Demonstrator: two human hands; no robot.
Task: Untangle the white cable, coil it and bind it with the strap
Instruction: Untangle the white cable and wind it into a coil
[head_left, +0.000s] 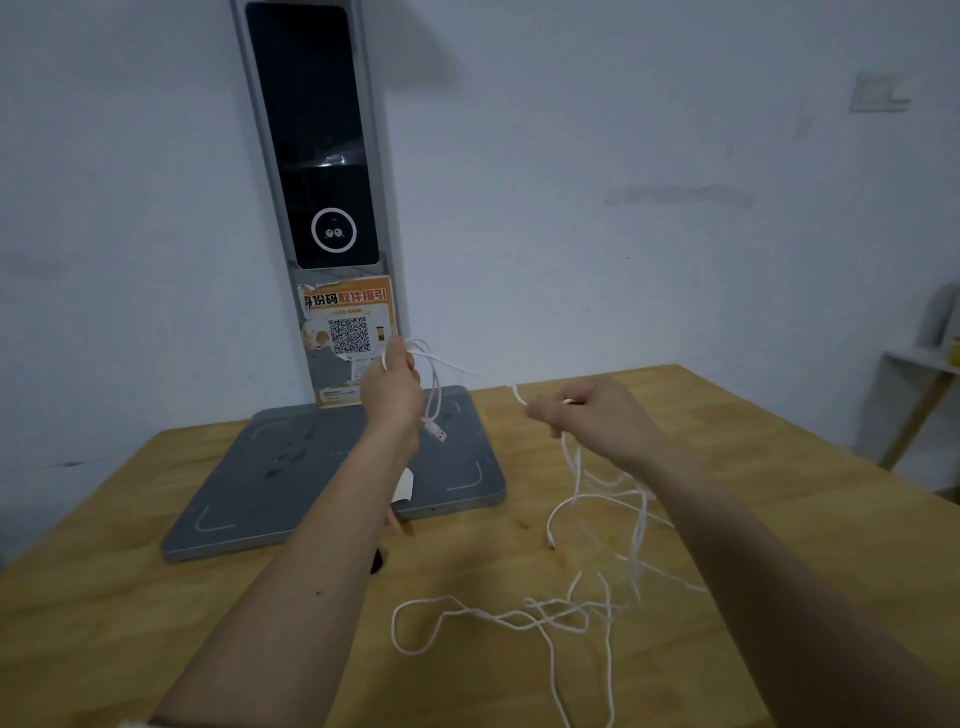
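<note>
My left hand (393, 387) is raised above the table, shut on a few loops of the white cable (519, 618); a USB plug (435, 429) dangles below it. A taut stretch of cable runs right to my right hand (587, 415), which pinches it. From there the cable drops to the wooden table (156, 597) and lies in loose tangled loops at the front right, with another plug end (550, 540) among them. A small white piece (404, 486), possibly the strap, lies by the grey base, partly hidden by my left forearm.
A grey scanner stand with a flat base (291, 467), a tall dark screen (317, 156) and an orange QR sticker (349, 332) stands at the back of the table against the wall. A dark hole (378, 561) marks the tabletop. A small shelf (914, 395) is at the far right.
</note>
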